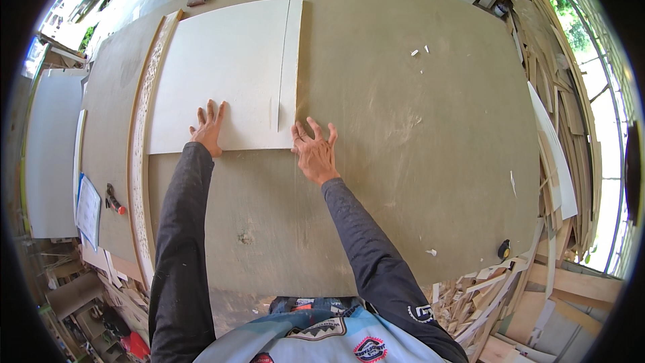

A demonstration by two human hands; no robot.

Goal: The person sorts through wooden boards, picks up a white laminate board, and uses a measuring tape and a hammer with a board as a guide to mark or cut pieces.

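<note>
A white panel [222, 67] lies flat on the large brownish work table [416, 181]. Along its right side a thin dark line or narrow strip [283, 67] runs lengthwise. My left hand [209, 131] rests on the panel's near edge, its fingers spread over the white surface. At the near right corner is my right hand [316, 152], thumb side touching the panel's edge and the other fingers spread and bent over the table. Neither hand is wrapped round anything. The panel's left edge lies beside a long wooden strip [140, 114] with a speckled face.
A tape measure [504, 249] sits near the table's right front edge. On the left are a red-and-black hand tool [115, 199] and a clipboard with paper [88, 210]. A brown tube [197, 1] lies beyond the panel. Stacked boards [561, 107] and offcuts [470, 302] border the right side.
</note>
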